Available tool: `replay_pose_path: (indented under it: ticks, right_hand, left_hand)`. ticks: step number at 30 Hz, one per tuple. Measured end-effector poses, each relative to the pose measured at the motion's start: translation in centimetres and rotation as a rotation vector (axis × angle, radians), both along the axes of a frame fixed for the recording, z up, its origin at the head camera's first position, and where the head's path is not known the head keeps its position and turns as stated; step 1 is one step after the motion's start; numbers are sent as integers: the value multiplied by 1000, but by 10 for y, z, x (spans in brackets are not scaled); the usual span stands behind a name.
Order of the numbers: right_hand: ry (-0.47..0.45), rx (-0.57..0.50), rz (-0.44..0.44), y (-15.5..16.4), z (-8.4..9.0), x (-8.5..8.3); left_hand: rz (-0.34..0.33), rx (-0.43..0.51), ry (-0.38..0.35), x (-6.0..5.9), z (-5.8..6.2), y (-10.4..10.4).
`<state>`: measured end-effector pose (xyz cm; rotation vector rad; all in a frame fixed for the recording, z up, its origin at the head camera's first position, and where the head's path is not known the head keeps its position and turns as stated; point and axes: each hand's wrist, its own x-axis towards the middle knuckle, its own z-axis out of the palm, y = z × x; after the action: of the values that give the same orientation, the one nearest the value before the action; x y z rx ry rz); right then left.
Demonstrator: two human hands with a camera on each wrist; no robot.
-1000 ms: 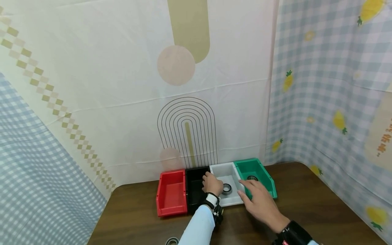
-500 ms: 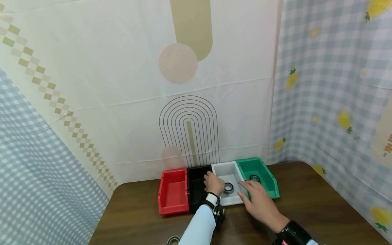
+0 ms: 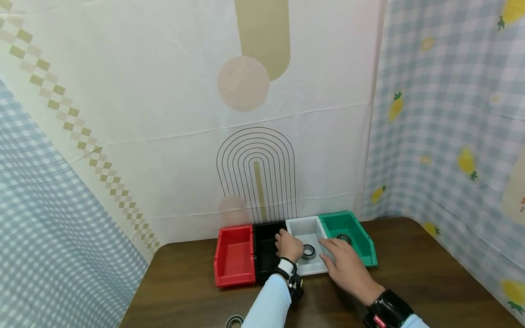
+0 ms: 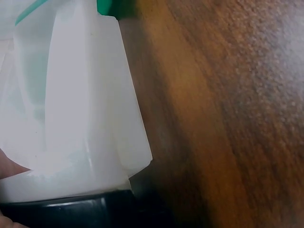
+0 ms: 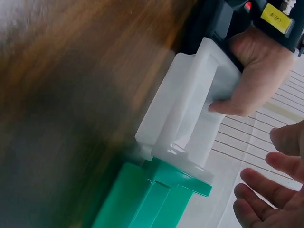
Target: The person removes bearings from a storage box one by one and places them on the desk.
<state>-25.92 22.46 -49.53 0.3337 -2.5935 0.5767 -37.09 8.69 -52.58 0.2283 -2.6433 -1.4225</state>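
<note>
Hands at white bin

Left hand: fingers curled over the white bin's left wall, gripping it. Right hand: fingers spread, hovering above the bin's near right corner. Bearing ring: inside the bin. Green bin: adjoining right on counter.

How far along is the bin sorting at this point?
One ring lies in the green bin and one in the white bin. In hand: the left hand grips the white bin's near-left wall; the right hand hovers open. Left: a ring on the table, red bin apparently empty.
</note>
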Motion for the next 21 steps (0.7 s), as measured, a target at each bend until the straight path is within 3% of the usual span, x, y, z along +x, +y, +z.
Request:
replay_pose_path:
  ticks: [13, 21]
  right_hand:
    - [-54, 251, 53, -10, -8, -42]
    - [-174, 289, 94, -27, -15, -65]
  left_hand:
    - [-11, -11, -17, -2, 2, -4]
    - [-12, 23, -23, -3, -3, -2]
